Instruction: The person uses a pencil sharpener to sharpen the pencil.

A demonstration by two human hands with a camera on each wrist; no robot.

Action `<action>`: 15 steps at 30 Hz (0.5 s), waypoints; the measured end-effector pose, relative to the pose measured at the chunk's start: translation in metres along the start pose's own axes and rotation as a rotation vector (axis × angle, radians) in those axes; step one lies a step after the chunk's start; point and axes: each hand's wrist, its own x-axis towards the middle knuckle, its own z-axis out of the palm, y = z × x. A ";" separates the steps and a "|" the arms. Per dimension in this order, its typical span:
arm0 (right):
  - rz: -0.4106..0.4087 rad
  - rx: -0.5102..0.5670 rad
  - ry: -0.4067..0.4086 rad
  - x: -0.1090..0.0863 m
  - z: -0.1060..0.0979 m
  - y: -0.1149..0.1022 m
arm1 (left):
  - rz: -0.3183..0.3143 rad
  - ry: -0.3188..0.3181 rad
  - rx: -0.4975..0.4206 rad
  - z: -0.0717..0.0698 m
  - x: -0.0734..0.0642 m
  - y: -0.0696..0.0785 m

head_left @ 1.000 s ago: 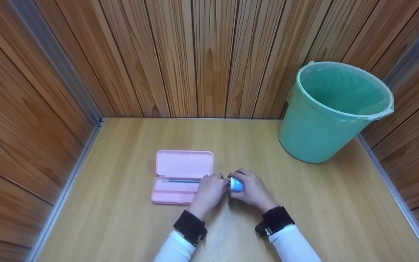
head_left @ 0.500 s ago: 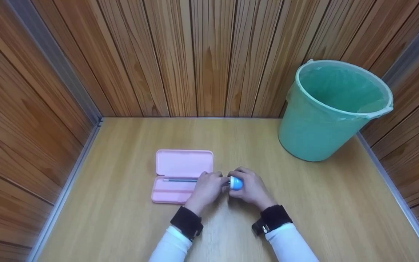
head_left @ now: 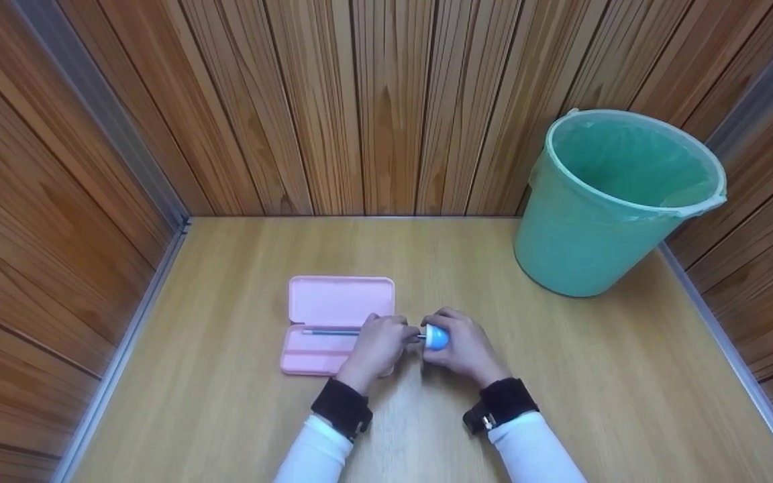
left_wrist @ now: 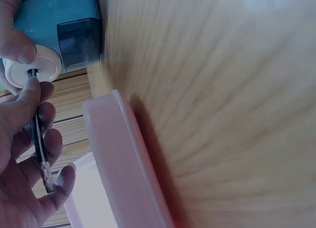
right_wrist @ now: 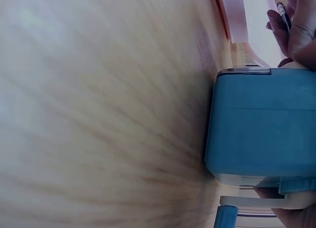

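My left hand [head_left: 378, 343] pinches a dark pencil [left_wrist: 37, 139] between thumb and fingers. One end of the pencil goes into the round white face [left_wrist: 44, 65] of a blue crank pencil sharpener [head_left: 436, 337]; a clear ferrule-like piece shows near the other end. My right hand [head_left: 465, 345] grips the sharpener from the right, with some fingers near its white face. On the sharpener's back, the right wrist view shows a white crank arm [right_wrist: 256, 202] with a blue knob [right_wrist: 226, 216]. Beneath the pencil lies an open pink pencil case [head_left: 341, 300], partly covered by my left hand.
A green bin [head_left: 578, 248] with a liner stands at the back right of the wooden table [head_left: 225, 416]. Wood-panelled walls [head_left: 386, 107] enclose the table at the back and both sides.
My left hand has shifted slightly left along the pencil, leaving a small gap before the sharpener where some pencil shows. The right hand and sharpener stay almost in place.
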 end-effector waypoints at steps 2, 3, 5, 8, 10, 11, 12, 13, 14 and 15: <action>-0.025 -0.011 0.013 0.000 0.000 0.000 | 0.006 0.002 0.004 -0.001 -0.001 -0.001; -0.036 -0.017 0.020 0.000 0.000 0.000 | 0.008 0.004 0.004 -0.001 -0.001 -0.002; -0.060 -0.035 0.034 0.000 0.000 0.001 | 0.011 -0.001 0.006 -0.003 -0.002 -0.003; -0.071 -0.043 0.037 0.001 0.000 0.000 | 0.005 -0.015 -0.008 -0.006 -0.003 -0.005; -0.059 -0.045 0.026 0.001 0.001 0.000 | -0.006 -0.025 -0.034 -0.007 -0.004 -0.006; -0.053 -0.046 0.020 0.001 0.001 0.000 | -0.011 -0.030 -0.047 -0.007 -0.004 -0.007; -0.044 -0.045 0.013 0.001 0.000 0.000 | -0.016 -0.033 -0.060 -0.007 -0.005 -0.008; -0.037 -0.046 0.007 0.000 0.000 -0.001 | -0.020 -0.035 -0.070 -0.007 -0.005 -0.008; -0.034 -0.046 0.003 0.000 0.000 -0.001 | -0.023 -0.037 -0.083 -0.007 -0.005 -0.008; -0.031 -0.046 0.000 0.000 0.000 -0.001 | -0.026 -0.039 -0.093 -0.007 -0.005 -0.009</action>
